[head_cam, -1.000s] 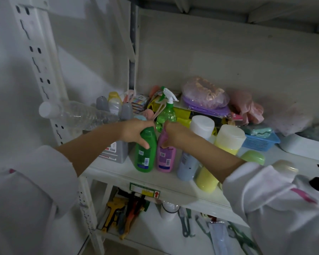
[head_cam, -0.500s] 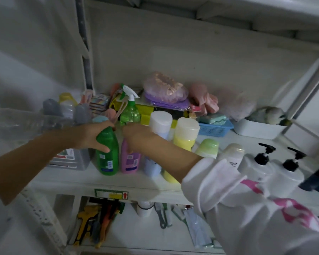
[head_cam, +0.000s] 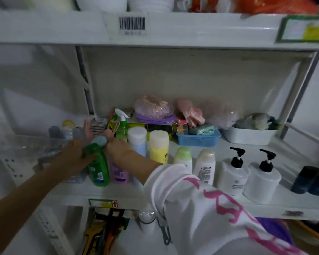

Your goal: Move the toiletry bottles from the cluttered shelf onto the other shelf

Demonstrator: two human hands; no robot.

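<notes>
My left hand (head_cam: 73, 157) wraps around a green bottle (head_cam: 98, 166) with a pale blue cap, standing near the front left of the middle shelf (head_cam: 118, 195). My right hand (head_cam: 118, 149) closes over the top of a pink bottle (head_cam: 120, 173) right beside it. To their right stand a blue bottle with a white cap (head_cam: 137, 140), a yellow bottle (head_cam: 159, 147), a light green one (head_cam: 183, 156), a white one (head_cam: 205, 166), two white pump bottles (head_cam: 234, 173) and two dark bottles (head_cam: 307, 179).
A green spray bottle (head_cam: 121, 124), blue basket (head_cam: 198, 138), white tub (head_cam: 250, 135), pink gloves and a shower cap crowd the back. A clear plastic bottle (head_cam: 31, 146) pokes out at left. Tools hang below; the upper shelf edge (head_cam: 191, 28) carries a barcode label.
The view has tilted up and drawn back, showing the upper shelf and the right end of the row. Both hands stay on the green and pink bottles, which still stand on the shelf.
</notes>
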